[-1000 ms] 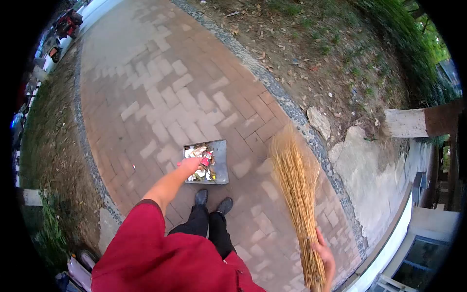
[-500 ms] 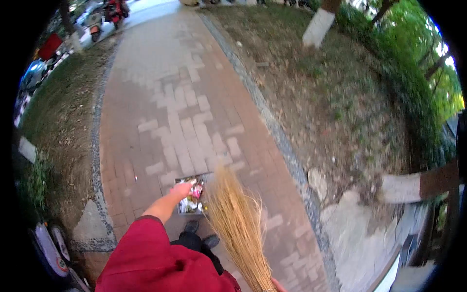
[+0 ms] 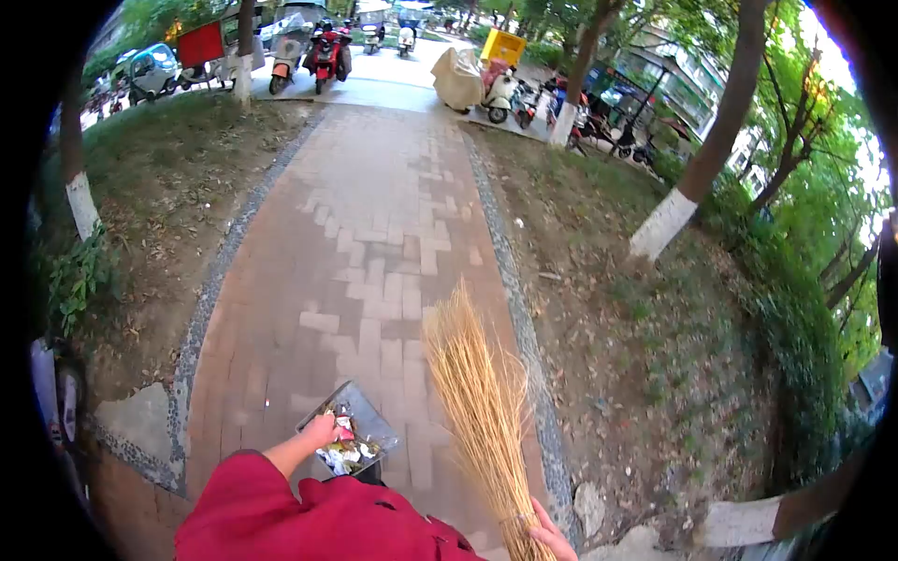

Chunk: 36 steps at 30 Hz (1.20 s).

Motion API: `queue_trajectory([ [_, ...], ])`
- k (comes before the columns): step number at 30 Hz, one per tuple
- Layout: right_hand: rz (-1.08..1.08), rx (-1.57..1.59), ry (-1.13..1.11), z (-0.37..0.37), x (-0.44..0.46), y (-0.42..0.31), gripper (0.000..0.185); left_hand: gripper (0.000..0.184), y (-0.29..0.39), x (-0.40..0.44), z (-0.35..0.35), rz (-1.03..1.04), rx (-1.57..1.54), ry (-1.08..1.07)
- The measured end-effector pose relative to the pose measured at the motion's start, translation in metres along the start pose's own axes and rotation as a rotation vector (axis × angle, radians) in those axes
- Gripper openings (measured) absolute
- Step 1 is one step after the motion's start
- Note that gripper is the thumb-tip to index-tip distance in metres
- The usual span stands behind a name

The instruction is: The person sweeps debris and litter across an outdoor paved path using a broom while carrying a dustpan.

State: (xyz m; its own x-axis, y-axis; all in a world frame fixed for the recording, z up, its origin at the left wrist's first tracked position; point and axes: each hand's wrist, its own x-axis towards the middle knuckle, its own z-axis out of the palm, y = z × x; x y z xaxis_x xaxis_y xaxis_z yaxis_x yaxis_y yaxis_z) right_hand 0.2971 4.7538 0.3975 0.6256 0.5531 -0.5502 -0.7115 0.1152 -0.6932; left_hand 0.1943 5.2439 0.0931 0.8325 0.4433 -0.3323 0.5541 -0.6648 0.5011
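Observation:
My right hand (image 3: 552, 535) is wrapped round the bound stalks of a straw broom (image 3: 482, 402) at the lower right, with its bristles fanning out ahead over the brick path. My left hand (image 3: 321, 430) is closed over the near-left side of a grey dustpan (image 3: 376, 421); the grip itself is hidden under my fingers. Inside the dustpan lies litter (image 3: 348, 455): white scraps, dry leaves and a pinkish-red wrapper (image 3: 344, 428) beside my fingers. My red sleeves and jacket cover the bottom of the view.
A brick path (image 3: 374, 215) runs forward between stone-chip kerbs (image 3: 505, 271) and leaf-strewn soil. White-painted tree trunks (image 3: 664, 224) stand on both sides. Ahead are parked scooters (image 3: 327, 58), a covered scooter (image 3: 458, 79) and a yellow box (image 3: 503, 47).
The view has tipped up, bringing the parked scooters into sight. The dustpan has turned at an angle along with my left hand. More of my right hand shows on the broom.

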Motion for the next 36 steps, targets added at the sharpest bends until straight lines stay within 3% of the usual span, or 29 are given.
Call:
queue_trajectory([
  [2,0.024,-0.03,-0.052,0.025,0.06,-0.03,0.072,0.036,0.001,0.015,-0.032,-0.023,-0.06,0.055],
  [5,0.082,-0.076,-0.136,0.065,0.152,-0.072,0.071,0.036,-0.034,0.058,-0.05,-0.245,-0.138,0.1],
  [15,0.283,-0.22,-0.405,0.164,0.489,-0.206,0.069,0.041,-0.128,0.198,-0.12,-0.676,-0.167,0.357],
  [21,0.296,-0.272,-0.501,0.231,0.685,-0.345,0.068,0.046,-0.089,0.265,-0.195,-0.905,-0.183,0.54],
  [24,0.308,-0.308,-0.535,0.276,0.778,-0.401,0.067,0.046,-0.105,0.318,-0.196,-1.034,-0.225,0.666],
  [26,0.302,-0.327,-0.569,0.308,0.844,-0.431,0.067,0.047,-0.066,0.349,-0.248,-1.097,-0.293,0.725],
  [27,0.303,-0.336,-0.583,0.326,0.877,-0.447,0.067,0.047,-0.049,0.374,-0.276,-1.123,-0.325,0.756],
  [28,0.309,-0.341,-0.594,0.34,0.911,-0.454,0.067,0.044,-0.069,0.4,-0.274,-1.224,-0.23,0.747],
  [31,0.323,-0.338,-0.607,0.389,1.015,-0.474,0.066,0.04,-0.084,0.487,-0.327,-1.269,-0.165,0.749],
  [36,0.324,-0.325,-0.591,0.49,1.184,-0.523,0.066,0.041,-0.161,0.675,-0.398,-1.244,-0.2,0.695],
])
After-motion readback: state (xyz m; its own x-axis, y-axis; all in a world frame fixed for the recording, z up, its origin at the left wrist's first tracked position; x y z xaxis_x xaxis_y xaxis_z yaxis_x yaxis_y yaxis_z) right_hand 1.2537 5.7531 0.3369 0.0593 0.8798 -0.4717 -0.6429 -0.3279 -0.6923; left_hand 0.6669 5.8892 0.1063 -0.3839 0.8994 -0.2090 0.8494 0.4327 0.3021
